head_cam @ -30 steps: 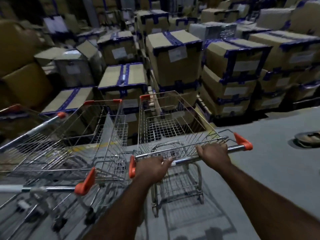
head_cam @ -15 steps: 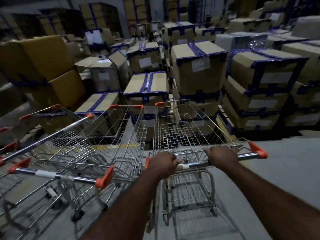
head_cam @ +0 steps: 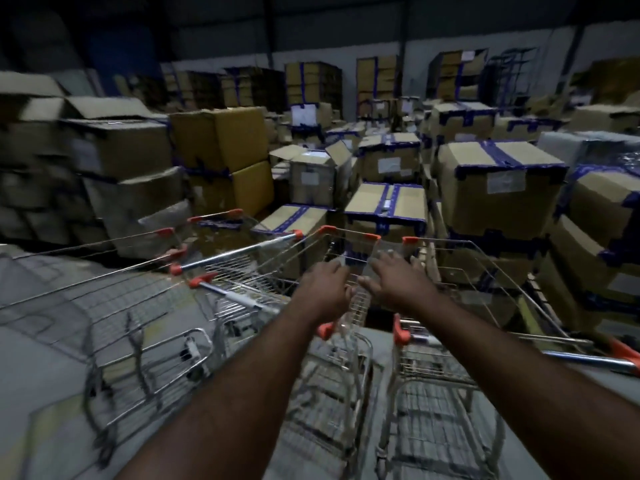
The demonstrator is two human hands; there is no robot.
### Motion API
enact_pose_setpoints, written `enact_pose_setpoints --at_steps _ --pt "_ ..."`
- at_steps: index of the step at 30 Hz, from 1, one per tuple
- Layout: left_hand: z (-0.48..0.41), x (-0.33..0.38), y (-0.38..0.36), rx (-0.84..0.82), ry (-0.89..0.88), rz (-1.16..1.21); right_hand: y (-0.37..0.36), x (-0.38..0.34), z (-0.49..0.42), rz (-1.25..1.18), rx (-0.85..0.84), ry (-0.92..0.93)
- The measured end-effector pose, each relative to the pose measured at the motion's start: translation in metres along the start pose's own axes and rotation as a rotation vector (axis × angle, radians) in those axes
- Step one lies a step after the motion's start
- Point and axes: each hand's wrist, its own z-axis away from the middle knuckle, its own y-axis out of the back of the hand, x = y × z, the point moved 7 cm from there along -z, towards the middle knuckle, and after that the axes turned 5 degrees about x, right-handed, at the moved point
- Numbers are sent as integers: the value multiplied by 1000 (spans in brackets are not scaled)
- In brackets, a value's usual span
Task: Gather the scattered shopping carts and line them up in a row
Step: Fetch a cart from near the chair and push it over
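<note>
Dim warehouse floor [head_cam: 31, 393], hemmed by taped cardboard boxes [head_cam: 498, 188] beyond the hands. Likely mishaps: fingers nipped between adjoining wire rims or baskets snagging askew, with left hand [head_cam: 325, 289] loosely curled (hold on wire unclear through blur) and right hand [head_cam: 394, 282] spread, gripping nothing, both over the gap between two shopping carts [head_cam: 239, 252]. Carts: chrome wire, orange handle caps, side by side below and left of hands, not yet flush.
</note>
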Motion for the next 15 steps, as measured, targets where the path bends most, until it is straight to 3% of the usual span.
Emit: enact_pose_setpoints --at_steps 5,15 --pt "97 -106 91 88 133 -158 17 -161 6 -7 36 239" --pt "404 -304 311 190 689 -454 74 -541 102 -111 132 828"
